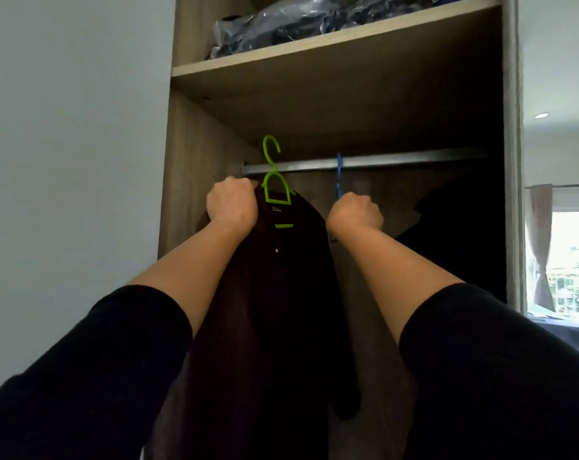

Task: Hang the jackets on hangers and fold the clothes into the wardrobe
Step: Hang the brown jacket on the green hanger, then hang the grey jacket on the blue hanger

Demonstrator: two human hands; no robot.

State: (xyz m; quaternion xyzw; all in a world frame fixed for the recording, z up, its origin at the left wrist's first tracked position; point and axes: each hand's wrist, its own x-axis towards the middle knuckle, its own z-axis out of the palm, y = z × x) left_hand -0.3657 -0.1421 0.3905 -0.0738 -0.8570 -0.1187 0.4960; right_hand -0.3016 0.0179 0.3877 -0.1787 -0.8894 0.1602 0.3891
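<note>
A dark maroon jacket hangs on a bright green hanger, held up in front of the wardrobe's metal rail. The green hook sits at rail height, near the rail's left end. My left hand grips the jacket's left shoulder at the hanger. My right hand is curled round the lower part of a blue hanger that hangs on the rail. Its fingers are hidden behind the fist.
Above the rail, a wooden shelf carries dark clothes in clear plastic bags. Dark garments hang at the wardrobe's right side. A grey wall is on the left, a curtained window on the far right.
</note>
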